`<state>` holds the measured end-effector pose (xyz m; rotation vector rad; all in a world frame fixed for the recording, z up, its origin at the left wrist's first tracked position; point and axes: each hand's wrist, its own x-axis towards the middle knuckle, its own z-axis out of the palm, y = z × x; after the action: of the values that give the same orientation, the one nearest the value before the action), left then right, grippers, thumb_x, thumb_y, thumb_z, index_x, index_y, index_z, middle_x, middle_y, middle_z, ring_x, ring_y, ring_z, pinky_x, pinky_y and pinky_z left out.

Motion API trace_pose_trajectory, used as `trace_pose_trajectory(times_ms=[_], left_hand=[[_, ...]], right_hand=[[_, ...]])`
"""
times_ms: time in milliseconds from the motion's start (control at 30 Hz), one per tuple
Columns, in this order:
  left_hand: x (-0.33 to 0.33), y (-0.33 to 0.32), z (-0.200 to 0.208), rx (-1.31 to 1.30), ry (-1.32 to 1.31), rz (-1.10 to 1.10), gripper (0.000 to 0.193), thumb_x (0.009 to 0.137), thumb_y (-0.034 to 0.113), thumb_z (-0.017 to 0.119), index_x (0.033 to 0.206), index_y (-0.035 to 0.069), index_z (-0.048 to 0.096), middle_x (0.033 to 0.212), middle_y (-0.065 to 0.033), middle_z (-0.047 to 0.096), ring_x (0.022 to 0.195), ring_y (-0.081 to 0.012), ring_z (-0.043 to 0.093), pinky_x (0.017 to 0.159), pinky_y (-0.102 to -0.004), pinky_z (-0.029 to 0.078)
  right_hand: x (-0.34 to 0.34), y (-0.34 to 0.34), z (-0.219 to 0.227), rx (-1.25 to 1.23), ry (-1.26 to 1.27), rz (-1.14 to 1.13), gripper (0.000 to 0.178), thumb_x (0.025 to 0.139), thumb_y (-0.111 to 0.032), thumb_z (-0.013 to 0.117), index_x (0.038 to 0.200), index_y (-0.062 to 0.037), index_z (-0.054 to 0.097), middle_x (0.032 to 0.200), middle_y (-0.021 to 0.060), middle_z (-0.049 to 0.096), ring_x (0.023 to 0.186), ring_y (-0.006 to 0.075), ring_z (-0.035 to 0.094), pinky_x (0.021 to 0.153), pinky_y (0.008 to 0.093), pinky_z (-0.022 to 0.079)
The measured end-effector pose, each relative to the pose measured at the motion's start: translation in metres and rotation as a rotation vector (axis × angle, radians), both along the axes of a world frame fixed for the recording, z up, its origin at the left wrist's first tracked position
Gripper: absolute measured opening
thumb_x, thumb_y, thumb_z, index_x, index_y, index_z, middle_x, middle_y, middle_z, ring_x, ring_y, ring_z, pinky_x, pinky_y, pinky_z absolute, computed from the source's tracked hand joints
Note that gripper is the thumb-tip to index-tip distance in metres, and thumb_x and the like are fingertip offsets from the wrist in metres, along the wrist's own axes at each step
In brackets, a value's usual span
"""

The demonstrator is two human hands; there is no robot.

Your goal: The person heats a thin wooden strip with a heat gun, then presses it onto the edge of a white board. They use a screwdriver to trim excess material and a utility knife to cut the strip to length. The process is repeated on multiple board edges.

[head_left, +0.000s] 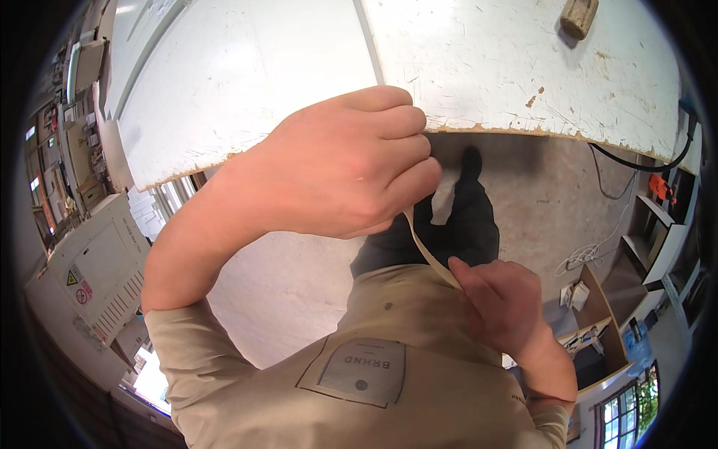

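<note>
A narrow, thin beige strip (424,249) runs at a slant between my two hands, in front of my shirt. My left hand (359,161) is closed in a fist around its upper end, just at the near edge of the white worktable. Lower and to the right, my right hand (502,303) is closed on the other end, its thumb lying along the strip. Whatever length of strip is inside either fist is hidden by the fingers.
The white worktable (479,75) has a chipped, worn near edge. On it at the far right lies a small wooden block (578,18). A black cable (669,163) hangs off the right corner. An open wooden box (609,329) stands at right, a grey cabinet (97,269) at left.
</note>
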<state>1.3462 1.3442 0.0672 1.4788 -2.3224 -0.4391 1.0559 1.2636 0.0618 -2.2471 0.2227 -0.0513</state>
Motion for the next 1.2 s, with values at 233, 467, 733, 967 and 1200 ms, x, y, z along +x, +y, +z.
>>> trace_pose_trajectory(times_ms=[233,467,733,967,1200], left_hand=[[-0.004,-0.002,-0.002,0.039,-0.023,0.004,0.029,0.064,0.013,0.065,0.09,0.004,0.057,0.066,-0.0024,0.047,0.066,-0.0228,0.051,0.069,-0.0341,0.045],[-0.007,-0.005,-0.005,-0.015,0.007,0.008,0.01,0.077,0.014,0.061,0.079,0.006,0.056,0.062,-0.0023,0.047,0.062,-0.0219,0.052,0.065,-0.0318,0.043],[-0.001,-0.007,-0.001,0.101,0.07,-0.006,0.026,0.064,0.01,0.068,0.085,0.008,0.053,0.067,-0.0044,0.051,0.071,-0.0258,0.055,0.075,-0.035,0.047],[-0.003,-0.014,-0.002,0.079,0.075,0.013,0.031,0.06,0.006,0.067,0.087,0.007,0.051,0.067,-0.0054,0.051,0.071,-0.0275,0.054,0.079,-0.0365,0.047],[-0.002,-0.016,-0.005,0.102,0.043,-0.001,0.052,0.051,0.008,0.065,0.101,0.005,0.054,0.074,-0.0059,0.057,0.075,-0.0296,0.056,0.091,-0.0426,0.049]], right_hand=[[0.0,0.005,-0.002,-0.007,-0.024,-0.044,0.056,0.066,-0.001,0.07,0.122,-0.0058,0.066,0.077,0.001,0.057,0.061,0.0196,0.056,0.051,0.0338,0.044],[-0.002,0.002,-0.002,-0.024,-0.01,-0.068,0.059,0.065,-0.002,0.07,0.123,-0.0074,0.065,0.076,0.0016,0.056,0.063,0.0208,0.058,0.052,0.0345,0.046],[-0.008,0.001,0.001,0.021,0.002,-0.157,0.047,0.066,0.0,0.071,0.113,-0.0042,0.069,0.074,0.0043,0.059,0.061,0.0232,0.06,0.052,0.0351,0.048],[-0.011,0.001,0.005,-0.006,-0.016,-0.196,0.042,0.067,0.002,0.07,0.108,-0.003,0.069,0.073,0.0065,0.058,0.059,0.0247,0.059,0.052,0.0352,0.047],[-0.024,0.008,0.007,-0.042,0.014,-0.172,0.045,0.065,0.003,0.066,0.11,-0.0043,0.069,0.073,0.0061,0.058,0.059,0.0251,0.058,0.051,0.0357,0.047]])
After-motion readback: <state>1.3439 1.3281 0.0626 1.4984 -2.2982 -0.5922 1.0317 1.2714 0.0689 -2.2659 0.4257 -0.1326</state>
